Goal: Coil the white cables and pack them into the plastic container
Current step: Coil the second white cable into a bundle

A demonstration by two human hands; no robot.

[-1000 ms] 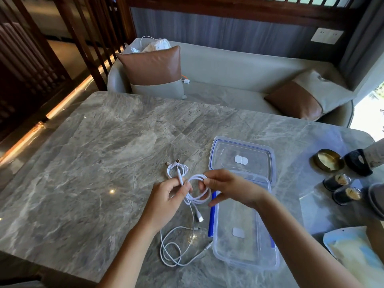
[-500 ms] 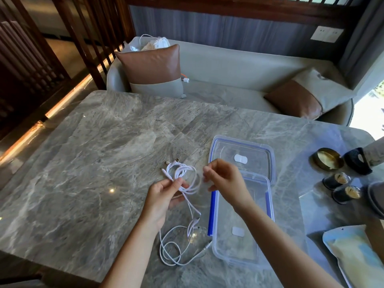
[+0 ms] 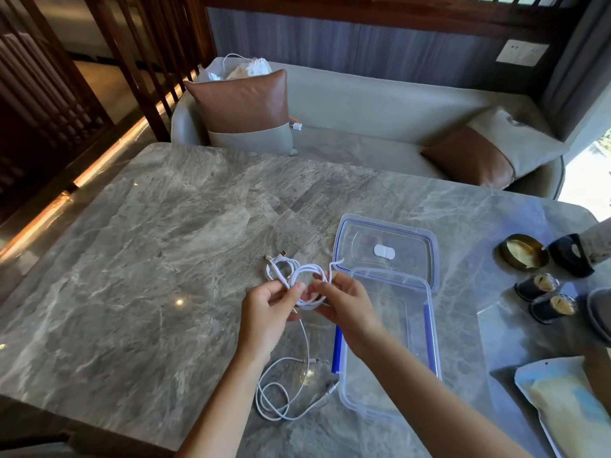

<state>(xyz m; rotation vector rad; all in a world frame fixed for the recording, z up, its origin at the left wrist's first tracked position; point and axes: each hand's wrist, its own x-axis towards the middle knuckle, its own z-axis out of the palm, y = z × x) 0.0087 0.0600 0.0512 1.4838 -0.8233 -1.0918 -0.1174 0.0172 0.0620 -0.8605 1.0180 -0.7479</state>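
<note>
Both hands — left hand [image 3: 268, 310], right hand [image 3: 344, 304] — pinching the white cable coil [image 3: 302, 282]; light, springy — hold at the loop crossing.

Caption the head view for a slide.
Left hand and right hand pinch white cable loops over the marble table, beside the open plastic container; more cable lies loose.

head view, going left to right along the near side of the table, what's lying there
loose white cable → plastic container → pale pouch
</note>
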